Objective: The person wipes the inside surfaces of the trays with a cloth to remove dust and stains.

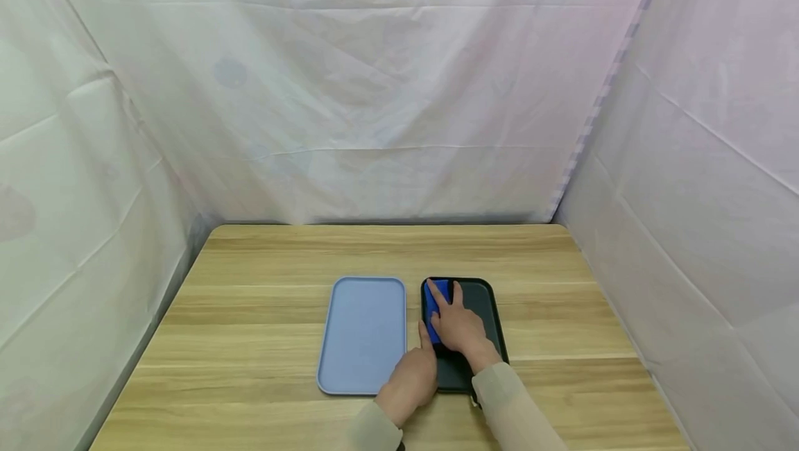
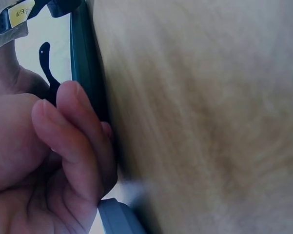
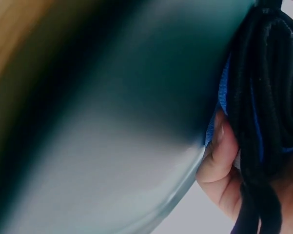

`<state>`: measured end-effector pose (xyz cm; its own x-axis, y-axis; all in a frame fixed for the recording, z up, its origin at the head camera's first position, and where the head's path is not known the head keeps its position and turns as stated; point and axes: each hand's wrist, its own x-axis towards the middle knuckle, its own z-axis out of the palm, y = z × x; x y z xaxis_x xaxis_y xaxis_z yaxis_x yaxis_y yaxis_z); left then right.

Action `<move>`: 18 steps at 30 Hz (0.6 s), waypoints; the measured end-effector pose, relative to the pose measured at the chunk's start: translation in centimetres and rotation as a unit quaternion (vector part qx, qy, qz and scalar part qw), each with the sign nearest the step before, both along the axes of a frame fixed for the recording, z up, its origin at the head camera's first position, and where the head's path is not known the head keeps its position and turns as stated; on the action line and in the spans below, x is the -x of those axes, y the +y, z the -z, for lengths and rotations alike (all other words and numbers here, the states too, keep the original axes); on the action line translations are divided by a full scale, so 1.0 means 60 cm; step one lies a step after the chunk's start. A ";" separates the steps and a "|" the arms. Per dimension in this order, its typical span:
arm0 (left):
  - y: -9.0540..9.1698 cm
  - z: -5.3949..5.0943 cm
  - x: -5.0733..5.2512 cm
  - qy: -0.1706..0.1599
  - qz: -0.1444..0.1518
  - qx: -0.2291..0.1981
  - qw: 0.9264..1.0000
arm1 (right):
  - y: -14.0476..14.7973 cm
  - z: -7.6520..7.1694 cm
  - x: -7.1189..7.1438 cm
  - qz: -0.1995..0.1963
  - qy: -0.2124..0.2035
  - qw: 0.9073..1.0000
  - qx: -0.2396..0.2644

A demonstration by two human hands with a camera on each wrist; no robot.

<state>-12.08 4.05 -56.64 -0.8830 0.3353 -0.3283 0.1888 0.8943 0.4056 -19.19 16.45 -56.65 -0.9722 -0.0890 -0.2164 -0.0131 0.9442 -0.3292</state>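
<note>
The right hand (image 1: 458, 322) lay across a folded blue cloth (image 1: 446, 289), 2 fingers spread straight over it, so its grip was open and pressing rather than clasping. The left hand (image 1: 415, 375) pointed its straight index finger at the cloth's near left side; the left wrist view showed other fingers loosely bent beside the dark tray's wall, so that grip was relaxed too.

The cloth lay in the far left part of the dark tray (image 1: 480, 309). From the head it looked flat; the right wrist view showed stacked folds with black edging (image 3: 241, 78) and 2 black straps (image 3: 261, 209) hanging from them.

A light blue tray (image 1: 365, 333) stood just left of the dark tray, both well in from the tabletop's (image 1: 268, 340) far corners. Pale sheeting (image 1: 387, 76) hung behind the far edge. Only the left wrist view showed a yellow label (image 2: 21, 13) by a sleeve, its dark characters too small to read surely.
</note>
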 end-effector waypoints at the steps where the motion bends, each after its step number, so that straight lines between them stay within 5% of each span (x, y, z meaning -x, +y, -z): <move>1: 0.000 0.000 0.000 0.002 0.002 -0.002 1.000 | 0.000 0.000 -0.001 -0.001 -0.001 1.000 0.000; 18: -0.001 -0.002 0.000 0.008 -0.003 -0.008 1.000 | 0.009 -0.003 -0.013 -0.014 -0.010 1.000 0.014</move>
<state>-12.08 4.00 -56.50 -0.8901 0.3361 -0.3077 0.1912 0.8885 0.4172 -18.41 17.01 -56.46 -0.9646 -0.1230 -0.2332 -0.0329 0.9338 -0.3564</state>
